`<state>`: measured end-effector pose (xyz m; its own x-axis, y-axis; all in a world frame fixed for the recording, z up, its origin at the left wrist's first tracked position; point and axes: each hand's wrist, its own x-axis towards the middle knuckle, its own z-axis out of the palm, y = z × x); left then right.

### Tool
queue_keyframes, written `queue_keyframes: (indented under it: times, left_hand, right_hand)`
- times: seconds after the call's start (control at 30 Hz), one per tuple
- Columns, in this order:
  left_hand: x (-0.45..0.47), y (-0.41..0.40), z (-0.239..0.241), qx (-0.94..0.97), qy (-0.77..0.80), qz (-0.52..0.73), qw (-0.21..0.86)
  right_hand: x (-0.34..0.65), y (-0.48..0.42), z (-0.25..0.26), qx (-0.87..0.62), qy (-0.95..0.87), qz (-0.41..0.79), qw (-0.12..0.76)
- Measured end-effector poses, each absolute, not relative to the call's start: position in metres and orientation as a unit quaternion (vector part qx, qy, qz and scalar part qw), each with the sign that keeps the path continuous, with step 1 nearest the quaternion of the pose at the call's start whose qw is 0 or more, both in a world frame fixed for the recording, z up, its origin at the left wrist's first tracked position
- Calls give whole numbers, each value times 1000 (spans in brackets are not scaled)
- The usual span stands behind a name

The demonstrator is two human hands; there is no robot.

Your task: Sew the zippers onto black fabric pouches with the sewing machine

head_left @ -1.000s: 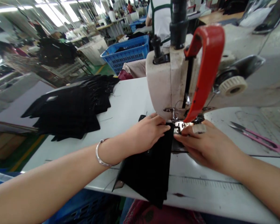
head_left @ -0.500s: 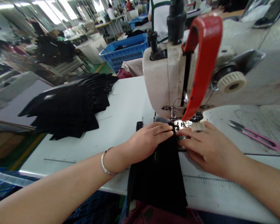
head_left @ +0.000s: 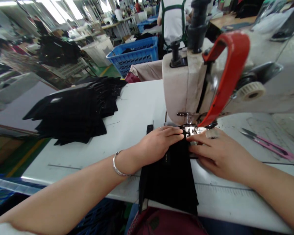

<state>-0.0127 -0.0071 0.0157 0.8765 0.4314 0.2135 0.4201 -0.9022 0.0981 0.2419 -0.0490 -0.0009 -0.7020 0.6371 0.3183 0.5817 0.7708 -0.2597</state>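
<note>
A black fabric piece (head_left: 170, 182) with a small label lies under the front of the sewing machine (head_left: 177, 85), its lower end hanging over the table edge. My left hand (head_left: 159, 142) rests flat on its upper part, fingers stretched toward the presser foot (head_left: 189, 131). My right hand (head_left: 218, 156) is at the piece's right edge, fingers extended and slightly bent, fingertips beside the foot. A pale band wraps one right finger. The needle point cannot be made out.
A stack of black fabric pieces (head_left: 80, 107) sits on the left of the white table (head_left: 137, 107). Pink-handled thread snips (head_left: 269, 143) lie to the right. A red guard (head_left: 235, 75) fronts the machine. Beyond are a blue crate (head_left: 134, 55) and a person (head_left: 173, 23).
The black fabric piece has slid slightly away from me toward the machine, its lower end riding higher. My left hand has moved along with it. The view has shifted a little.
</note>
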Motion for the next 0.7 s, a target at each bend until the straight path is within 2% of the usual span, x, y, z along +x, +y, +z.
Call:
queue_keyframes:
  times: [0.2, 0.33, 0.47, 0.57, 0.7]
  left_hand:
    - [-12, -94, 47, 964, 249, 23, 88]
    - [-21, -124, 36, 925, 306, 129, 185]
    - [-28, -122, 25, 841, 385, 229, 303]
    - [-27, -121, 27, 818, 409, 254, 314]
    - [-25, -123, 33, 822, 416, 273, 277]
  right_hand:
    - [251, -54, 17, -277, -937, 121, 176]
    - [249, -80, 26, -274, -929, 179, 174]
    - [240, -117, 16, -344, -894, 202, 207]
    - [227, -138, 0, -369, -881, 157, 252]
    - [211, -154, -16, -365, -880, 91, 289]
